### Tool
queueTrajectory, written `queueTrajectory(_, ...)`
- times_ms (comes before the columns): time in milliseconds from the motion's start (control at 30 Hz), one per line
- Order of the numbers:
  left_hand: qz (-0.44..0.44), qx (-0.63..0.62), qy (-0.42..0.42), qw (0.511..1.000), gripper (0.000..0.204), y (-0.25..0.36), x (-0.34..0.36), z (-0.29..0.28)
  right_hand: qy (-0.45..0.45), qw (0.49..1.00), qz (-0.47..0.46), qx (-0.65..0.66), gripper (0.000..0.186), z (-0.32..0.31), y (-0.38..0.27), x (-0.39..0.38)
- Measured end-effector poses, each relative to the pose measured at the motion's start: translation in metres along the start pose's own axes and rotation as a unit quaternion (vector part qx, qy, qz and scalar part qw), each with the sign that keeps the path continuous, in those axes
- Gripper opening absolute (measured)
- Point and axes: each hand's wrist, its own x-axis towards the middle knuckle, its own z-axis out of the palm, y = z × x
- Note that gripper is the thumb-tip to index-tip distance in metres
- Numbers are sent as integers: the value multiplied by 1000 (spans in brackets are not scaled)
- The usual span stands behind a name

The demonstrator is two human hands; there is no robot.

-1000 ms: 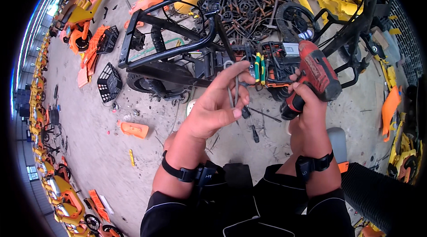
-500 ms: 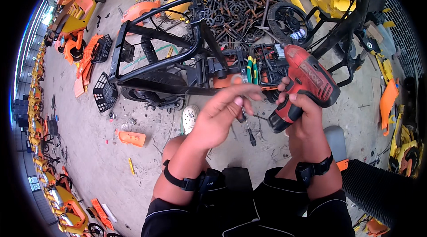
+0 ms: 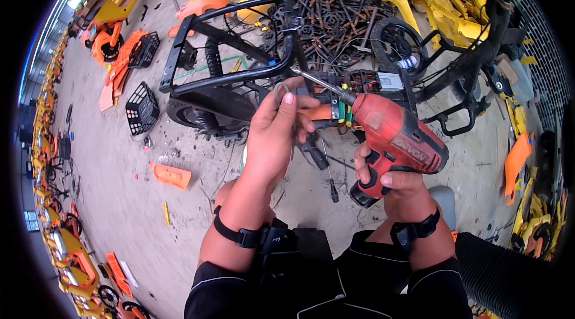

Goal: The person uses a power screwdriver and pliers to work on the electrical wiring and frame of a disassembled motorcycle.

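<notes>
My left hand (image 3: 272, 133) is closed, thumb up, round a grey metal loop-shaped tool (image 3: 280, 89), partly hidden by the fingers. My right hand (image 3: 395, 182) grips a red-and-black cordless drill (image 3: 398, 130); its long metal bit (image 3: 317, 81) points up-left, just above the fingers of my left hand. Beyond both hands lies a black scooter frame (image 3: 227, 79). Behind the drill are green-and-yellow handled pliers (image 3: 344, 116). A dark screwdriver (image 3: 333, 190) lies below, between my arms.
A heap of rusty cranks and chainrings (image 3: 326, 13) and yellow panels (image 3: 449, 10) lie beyond the frame. A black basket (image 3: 141, 109) and an orange piece (image 3: 171, 175) lie to the left. Yellow scooters (image 3: 78, 259) line the left edge. A wheel (image 3: 392, 43) stands behind.
The drill has tilted, its bit swinging left to above my left hand, and my right hand has lowered slightly. My left hand has risen and moved left, its thumb now upright on the tool.
</notes>
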Motion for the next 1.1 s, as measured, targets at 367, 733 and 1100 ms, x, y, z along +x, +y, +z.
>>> queueTrajectory(367, -11, 23, 45, 999, 42, 6, 5, -15, -34, 999, -23, -8, 61, -1, 13, 5)
queueTrajectory(733, -15, 0, 2, 1000, 26, 6, 5, -15, -32, 999, -9, -13, 74, -6, 15, -2)
queueTrajectory(1100, 45, 285, -60, 956, 29, 1, -6, -16, -39, 999, 5, -7, 68, -1, 20, 1)
